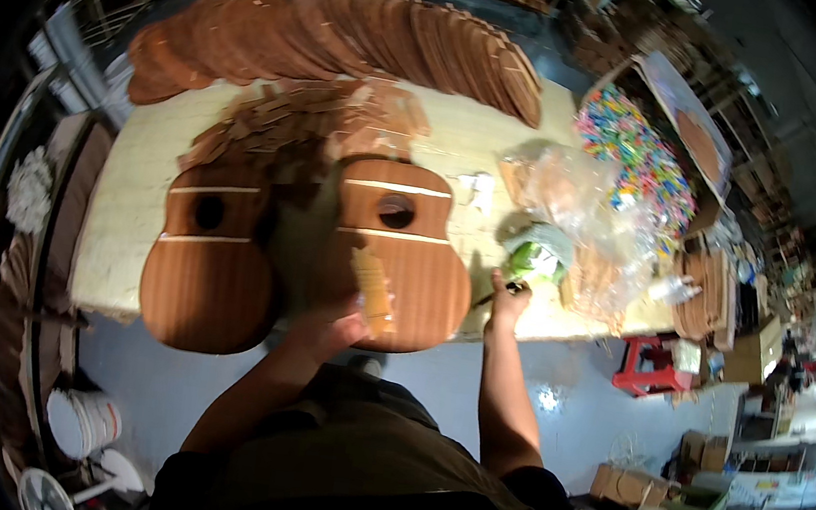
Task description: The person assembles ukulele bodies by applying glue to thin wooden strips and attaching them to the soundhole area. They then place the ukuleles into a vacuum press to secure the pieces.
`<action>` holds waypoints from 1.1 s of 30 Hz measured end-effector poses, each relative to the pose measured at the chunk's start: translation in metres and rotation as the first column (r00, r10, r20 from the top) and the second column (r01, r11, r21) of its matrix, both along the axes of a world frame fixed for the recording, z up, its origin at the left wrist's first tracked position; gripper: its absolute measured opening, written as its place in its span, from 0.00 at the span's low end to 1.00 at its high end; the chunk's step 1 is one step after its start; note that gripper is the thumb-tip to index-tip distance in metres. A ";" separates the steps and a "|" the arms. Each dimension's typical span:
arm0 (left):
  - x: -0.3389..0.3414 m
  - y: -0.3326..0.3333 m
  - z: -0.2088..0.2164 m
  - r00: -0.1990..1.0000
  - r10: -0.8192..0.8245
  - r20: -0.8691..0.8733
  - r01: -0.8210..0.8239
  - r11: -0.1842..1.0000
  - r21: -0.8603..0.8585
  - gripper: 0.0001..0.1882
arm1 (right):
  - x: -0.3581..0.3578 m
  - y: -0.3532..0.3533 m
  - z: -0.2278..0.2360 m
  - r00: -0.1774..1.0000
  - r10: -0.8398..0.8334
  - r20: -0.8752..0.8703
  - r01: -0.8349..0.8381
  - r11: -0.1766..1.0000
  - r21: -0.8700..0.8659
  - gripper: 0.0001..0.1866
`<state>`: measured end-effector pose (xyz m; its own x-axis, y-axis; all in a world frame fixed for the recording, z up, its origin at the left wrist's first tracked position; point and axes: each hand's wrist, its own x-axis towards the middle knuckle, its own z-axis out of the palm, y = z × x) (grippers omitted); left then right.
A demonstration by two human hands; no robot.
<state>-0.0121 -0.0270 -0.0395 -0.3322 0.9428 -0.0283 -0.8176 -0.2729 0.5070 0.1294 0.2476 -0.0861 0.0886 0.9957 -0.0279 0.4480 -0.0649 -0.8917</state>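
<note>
Two brown wooden guitar body panels lie side by side at the table's near edge, each with a round hole and two pale cross strips. Over the lower part of the right guitar panel [429,293], my left hand [344,326] is closed on a pale yellow-brown ridged piece [373,286], somewhat blurred. The left guitar panel [207,298] lies untouched. My right hand [508,307] is closed beside a green-and-white container [533,259] with a grey-green cloth at its rim. Something dark shows at its fingers, too small to name.
Many thin wooden panels [332,35] stand in a curved row at the table's back. Before them lies a heap of small wood pieces [282,120]. Clear plastic bags [567,188] and a box of colourful small pieces [641,156] are right; a red stool [647,368] stands below.
</note>
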 end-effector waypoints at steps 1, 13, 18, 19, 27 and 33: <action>0.000 0.000 0.006 0.997 0.014 0.073 -0.012 1.000 -0.017 0.26 | 0.014 0.015 -0.013 0.987 0.074 -0.139 -0.085 0.994 -0.072 0.22; -0.016 -0.006 0.029 0.994 -0.015 0.112 0.029 0.992 -0.127 0.21 | 0.086 0.044 0.098 0.497 0.113 0.860 -0.505 0.844 0.181 0.13; -0.021 0.000 0.013 0.986 -0.061 0.155 0.083 0.986 -0.144 0.23 | 0.082 0.079 0.093 0.447 0.252 0.858 -0.627 0.772 0.099 0.12; -0.021 0.000 0.016 0.982 -0.043 0.184 0.072 0.986 -0.153 0.23 | 0.088 0.087 0.093 0.526 0.369 0.766 -0.602 0.798 0.029 0.12; -0.018 0.013 0.021 0.936 -0.226 0.268 0.227 0.973 0.030 0.26 | 0.091 0.007 0.145 0.660 0.607 -0.442 -0.745 0.606 -0.279 0.11; -0.001 0.029 0.057 0.953 -0.260 0.152 0.270 0.962 -0.044 0.30 | 0.034 -0.085 0.155 0.527 0.849 -0.038 -0.841 0.527 0.123 0.12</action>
